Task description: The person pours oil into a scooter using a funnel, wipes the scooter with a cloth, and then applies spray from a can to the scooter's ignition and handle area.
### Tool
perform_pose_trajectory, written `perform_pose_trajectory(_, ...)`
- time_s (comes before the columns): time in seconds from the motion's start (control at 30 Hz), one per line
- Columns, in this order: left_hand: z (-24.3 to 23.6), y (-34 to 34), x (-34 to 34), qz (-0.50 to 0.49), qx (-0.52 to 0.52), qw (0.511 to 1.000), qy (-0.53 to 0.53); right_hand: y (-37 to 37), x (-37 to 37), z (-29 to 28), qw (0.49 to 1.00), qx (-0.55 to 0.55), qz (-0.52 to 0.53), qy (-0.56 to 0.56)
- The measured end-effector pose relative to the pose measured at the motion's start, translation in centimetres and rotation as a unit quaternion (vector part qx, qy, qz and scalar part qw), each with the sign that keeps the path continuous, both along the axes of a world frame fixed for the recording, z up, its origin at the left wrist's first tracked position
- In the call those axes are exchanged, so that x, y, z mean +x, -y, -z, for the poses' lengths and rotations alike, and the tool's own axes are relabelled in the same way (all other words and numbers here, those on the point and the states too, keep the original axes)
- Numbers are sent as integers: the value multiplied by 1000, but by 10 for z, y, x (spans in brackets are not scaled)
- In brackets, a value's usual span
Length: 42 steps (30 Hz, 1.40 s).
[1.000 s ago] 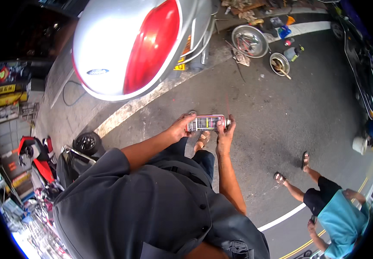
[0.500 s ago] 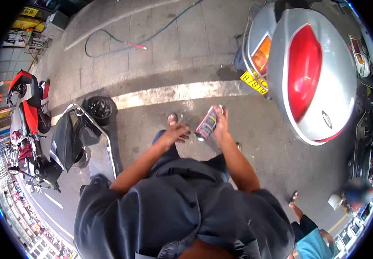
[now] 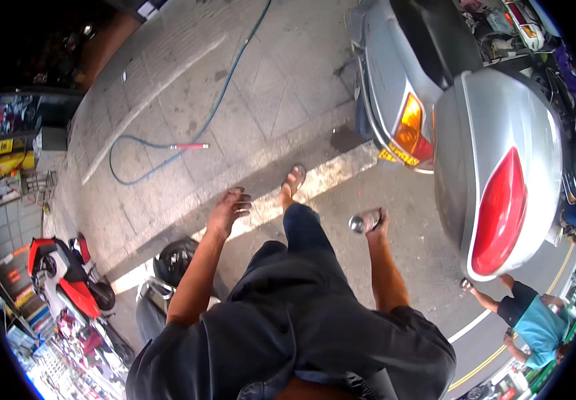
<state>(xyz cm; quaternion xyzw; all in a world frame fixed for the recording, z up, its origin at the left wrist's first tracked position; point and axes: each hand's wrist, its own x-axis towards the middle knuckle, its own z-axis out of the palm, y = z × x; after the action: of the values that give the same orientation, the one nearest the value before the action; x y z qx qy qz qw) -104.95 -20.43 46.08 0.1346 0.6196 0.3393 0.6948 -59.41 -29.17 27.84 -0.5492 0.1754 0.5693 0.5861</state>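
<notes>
Grooved sidewalk paving (image 3: 288,73), grey and scuffed, fills the upper left of your roadside view; a pale painted strip (image 3: 341,170) divides it from the darker asphalt (image 3: 428,260). Across the paving curls a blue-green hose (image 3: 226,83), ending in a red connector (image 3: 191,146). Your left hand (image 3: 228,213) hangs over the dark margin beside the strip, palm partly open, fingers loosely spread and slightly bent, with nothing visible in its hold. Your right hand (image 3: 378,227) is closed around a cylindrical can (image 3: 361,223), whose silvery end points leftward from the grip; how far the fingers wrap its far side cannot be told. Both hand and can appear over the asphalt, just below the strip, well apart from your left hand. Between the hands, your sandalled foot (image 3: 294,179) is set on the strip. To your right, the silver scooter (image 3: 394,73) and its rounded top case (image 3: 461,167) bound the working space, a stretch of asphalt showing between case and can. At lower left, a black wheel (image 3: 176,261) lies near your left forearm; at lower right, a person in a teal shirt (image 3: 541,327) is well apart from you.
</notes>
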Motion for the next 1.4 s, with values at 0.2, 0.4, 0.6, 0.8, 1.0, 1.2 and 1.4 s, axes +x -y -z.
perform_pose_trajectory(0.2,78,-169,56,194,45,979,-39,-33,-44,-12,997,16,31,71)
perform_pose_trajectory(0.4,212,-204,113,519,194,829,-82,-74,-63,-85,984,-45,132,109)
perform_pose_trajectory(0.6,187,-178,78,588,-62,797,123,-80,-124,-85,945,-107,282,128)
perform_pose_trajectory(0.8,162,-349,27,633,13,774,3,-159,-224,54,901,-127,405,93)
perform_pose_trajectory(1.0,60,-491,270,604,618,502,20,-253,-211,212,902,-150,282,292)
perform_pose_trajectory(1.2,40,-403,409,435,891,49,122,-240,-131,285,824,-195,357,394)
perform_pose_trajectory(1.4,81,-358,456,341,937,-71,23,-174,-63,283,666,-217,470,537)
